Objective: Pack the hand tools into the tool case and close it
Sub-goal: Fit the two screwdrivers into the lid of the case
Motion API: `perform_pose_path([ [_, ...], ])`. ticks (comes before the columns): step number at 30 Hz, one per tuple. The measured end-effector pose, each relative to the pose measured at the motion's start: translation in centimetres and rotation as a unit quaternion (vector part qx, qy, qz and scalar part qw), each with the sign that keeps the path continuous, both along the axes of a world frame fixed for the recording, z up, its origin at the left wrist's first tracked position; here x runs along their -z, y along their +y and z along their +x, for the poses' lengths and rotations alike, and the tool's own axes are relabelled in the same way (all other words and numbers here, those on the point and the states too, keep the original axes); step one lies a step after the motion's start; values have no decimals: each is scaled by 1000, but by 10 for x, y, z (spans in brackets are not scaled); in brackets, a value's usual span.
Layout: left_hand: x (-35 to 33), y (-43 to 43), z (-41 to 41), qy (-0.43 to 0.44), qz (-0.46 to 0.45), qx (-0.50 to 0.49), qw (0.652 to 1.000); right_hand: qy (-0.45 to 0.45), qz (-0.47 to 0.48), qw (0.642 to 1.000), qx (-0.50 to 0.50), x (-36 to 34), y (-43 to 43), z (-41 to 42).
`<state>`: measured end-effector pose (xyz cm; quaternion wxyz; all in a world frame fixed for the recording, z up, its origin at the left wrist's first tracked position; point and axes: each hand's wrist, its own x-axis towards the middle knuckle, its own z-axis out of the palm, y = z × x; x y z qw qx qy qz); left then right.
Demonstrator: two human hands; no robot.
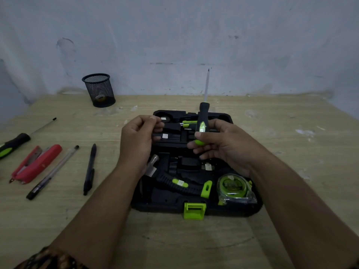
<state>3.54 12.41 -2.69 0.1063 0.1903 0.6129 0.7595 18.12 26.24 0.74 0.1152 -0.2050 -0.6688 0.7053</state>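
The right hand (219, 144) grips a screwdriver (202, 117) by the butt of its handle, shaft pointing up, over the far half of the open tool case (194, 207) at the middle of the table (291, 133). The left hand (138, 136) hovers beside it with curled fingers; whether it holds anything I cannot tell. So low a grip could let the screwdriver tip and miss its slot, and the second screwdriver (14, 142) at the table's left edge might get left out.

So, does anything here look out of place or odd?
A stray screwdriver lies far left on the table, beside a red stapler and two pens, apart from the tool case. Its green-and-black handle matches the set. Nothing looks spilled or broken.
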Motion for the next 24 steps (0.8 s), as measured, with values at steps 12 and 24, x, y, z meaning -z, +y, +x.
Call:
perform_pose_path([
  [12, -4, -1, 4, 92, -91, 155, 979, 3, 4, 1000, -15, 9, -1, -28],
  [24, -13, 12, -21, 317, -190, 125, 921, 15, 14, 999, 40, 5, 20, -51],
])
